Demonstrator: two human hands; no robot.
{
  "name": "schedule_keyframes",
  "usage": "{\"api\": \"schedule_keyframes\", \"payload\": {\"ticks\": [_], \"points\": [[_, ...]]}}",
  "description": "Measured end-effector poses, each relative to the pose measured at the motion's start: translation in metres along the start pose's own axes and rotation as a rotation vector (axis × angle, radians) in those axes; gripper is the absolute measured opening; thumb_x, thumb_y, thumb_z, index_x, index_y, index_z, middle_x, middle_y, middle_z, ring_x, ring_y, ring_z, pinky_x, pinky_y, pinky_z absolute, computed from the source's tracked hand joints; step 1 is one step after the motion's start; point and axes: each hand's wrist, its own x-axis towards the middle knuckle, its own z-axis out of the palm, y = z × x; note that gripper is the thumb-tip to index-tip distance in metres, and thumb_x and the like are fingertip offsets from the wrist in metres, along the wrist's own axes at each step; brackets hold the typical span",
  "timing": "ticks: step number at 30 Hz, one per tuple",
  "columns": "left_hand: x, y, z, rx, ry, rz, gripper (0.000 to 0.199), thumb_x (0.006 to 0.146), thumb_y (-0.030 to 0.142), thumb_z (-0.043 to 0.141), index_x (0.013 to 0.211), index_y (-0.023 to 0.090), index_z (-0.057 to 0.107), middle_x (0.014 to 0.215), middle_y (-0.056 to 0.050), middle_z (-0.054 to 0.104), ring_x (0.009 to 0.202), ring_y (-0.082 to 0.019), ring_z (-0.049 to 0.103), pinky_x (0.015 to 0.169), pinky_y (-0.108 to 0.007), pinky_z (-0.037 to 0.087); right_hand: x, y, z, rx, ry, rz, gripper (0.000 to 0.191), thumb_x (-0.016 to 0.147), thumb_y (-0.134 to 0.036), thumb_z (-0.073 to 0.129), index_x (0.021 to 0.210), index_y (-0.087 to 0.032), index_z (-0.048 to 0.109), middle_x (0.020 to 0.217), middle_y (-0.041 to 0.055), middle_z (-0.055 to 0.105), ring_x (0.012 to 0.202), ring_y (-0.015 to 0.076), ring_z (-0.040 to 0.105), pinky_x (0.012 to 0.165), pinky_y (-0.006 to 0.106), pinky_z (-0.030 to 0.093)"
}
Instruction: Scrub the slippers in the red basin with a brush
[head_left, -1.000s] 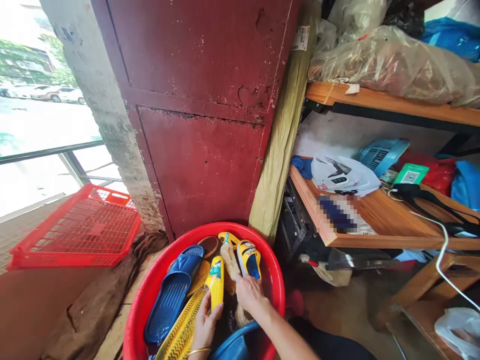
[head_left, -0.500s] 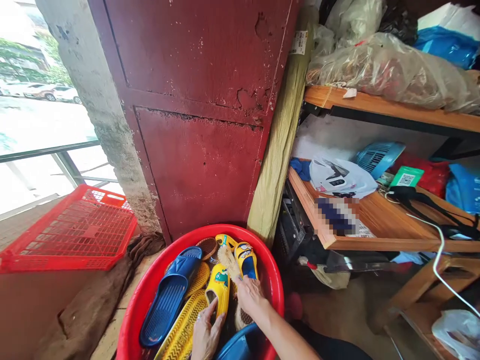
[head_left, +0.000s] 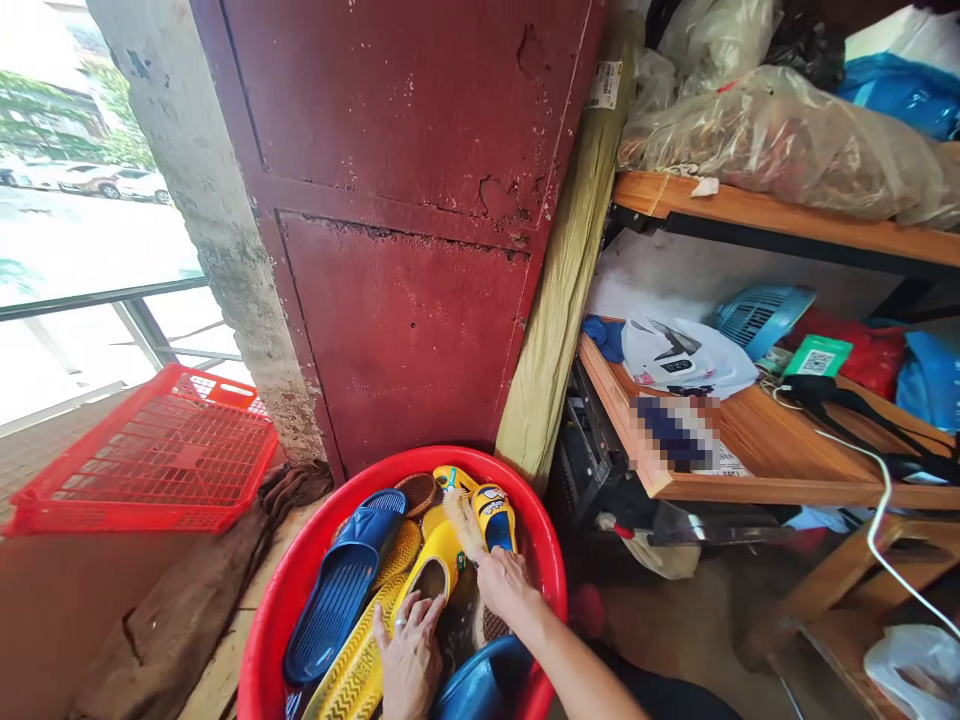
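A red plastic basin (head_left: 405,458) holds several slippers and sits low in front of me. My left hand (head_left: 409,655) grips the opening of a yellow slipper (head_left: 433,565), which lies tilted in the basin. My right hand (head_left: 506,590) is closed on a scrubbing brush with pale bristles (head_left: 461,525), just beside that slipper. A blue slipper (head_left: 337,600) lies to the left, and a yellow ridged slipper (head_left: 356,650) lies under my left hand. A yellow-and-blue slipper (head_left: 493,518) stands at the far side. A blue plastic object (head_left: 480,685) sits at the near rim, partly hidden.
A red plastic crate (head_left: 150,455) lies on a brown cloth left of the basin, beside a concrete pillar (head_left: 225,240). A peeling red metal panel (head_left: 397,330) rises behind. Wooden shelves (head_left: 750,440) with bags stand to the right.
The yellow slipper has tipped from upright to tilted under my left hand, which has moved over its opening. The view has shifted slightly.
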Motion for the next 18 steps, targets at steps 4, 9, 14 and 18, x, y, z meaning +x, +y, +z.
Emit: {"api": "schedule_keyframes", "payload": {"ticks": [4, 9, 14, 18], "points": [[0.002, -0.010, 0.009, -0.028, -0.028, -0.074, 0.049, 0.079, 0.004, 0.041, 0.109, 0.024, 0.074, 0.108, -0.007, 0.077, 0.113, -0.028, 0.064, 0.106, -0.057, 0.035, -0.028, -0.001, -0.003, -0.014, -0.127, -0.112, 0.034, 0.087, -0.020, 0.051, 0.116, -0.026, 0.068, 0.093, 0.0077, 0.072, 0.083, 0.0236, 0.068, 0.072, 0.029, 0.048], [0.009, -0.019, 0.011, -0.069, 0.213, -0.111, 0.037, 0.087, 0.024, 0.045, 0.116, 0.016, 0.067, 0.111, -0.014, 0.071, 0.108, -0.027, 0.063, 0.100, -0.044, 0.045, -0.034, 0.010, -0.015, -0.048, -0.200, -0.024, 0.037, 0.090, -0.021, 0.048, 0.121, -0.032, 0.065, 0.104, 0.0061, 0.072, 0.092, 0.0245, 0.068, 0.078, 0.032, 0.048], [0.003, -0.025, 0.007, 0.199, 0.198, -0.312, 0.048, 0.088, 0.041, 0.050, 0.117, 0.005, 0.064, 0.126, -0.025, 0.062, 0.122, -0.037, 0.053, 0.100, -0.048, 0.043, -0.018, 0.010, -0.011, -0.047, -0.165, 0.117, 0.044, 0.090, -0.015, 0.043, 0.127, -0.027, 0.063, 0.104, 0.0105, 0.073, 0.094, 0.0258, 0.069, 0.081, 0.033, 0.048], [-0.002, -0.030, 0.014, 0.253, 0.092, -0.362, 0.037, 0.085, 0.037, 0.051, 0.105, 0.010, 0.067, 0.131, -0.023, 0.059, 0.129, -0.037, 0.048, 0.105, -0.049, 0.038, -0.031, 0.001, -0.005, -0.035, -0.152, 0.060, 0.043, 0.087, -0.018, 0.049, 0.126, -0.029, 0.063, 0.104, 0.0081, 0.074, 0.093, 0.0254, 0.069, 0.079, 0.032, 0.048]]}}
